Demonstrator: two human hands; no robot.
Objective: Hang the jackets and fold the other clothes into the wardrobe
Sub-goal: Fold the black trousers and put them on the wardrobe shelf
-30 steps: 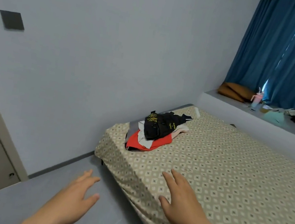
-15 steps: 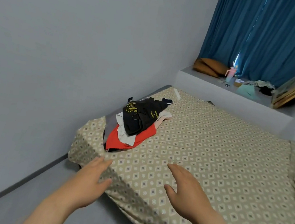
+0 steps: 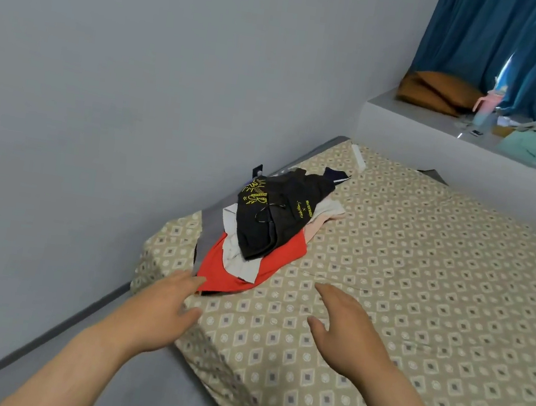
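A pile of clothes lies at the near left corner of the bed [image 3: 419, 293]. On top is a black garment [image 3: 275, 217] with yellow print, over white pieces and a red garment [image 3: 244, 265], with a grey one at the left edge. My left hand [image 3: 166, 305] reaches forward with straight fingers, its fingertips right at the red garment's near edge. My right hand [image 3: 345, 327] hovers open over the patterned sheet, a little to the right of the pile. Neither hand holds anything.
The bed stands against the grey wall [image 3: 139, 81]. Behind it a white ledge [image 3: 409, 119] carries a brown cushion [image 3: 437, 90], a pink bottle [image 3: 486, 109] and loose clothes, under blue curtains [image 3: 522, 49]. Grey floor [image 3: 130, 390] runs along the bed's near side.
The view has moved closer to the bed and the pile. Both hands have stretched forward, the left from over the floor to the edge of the red garment.
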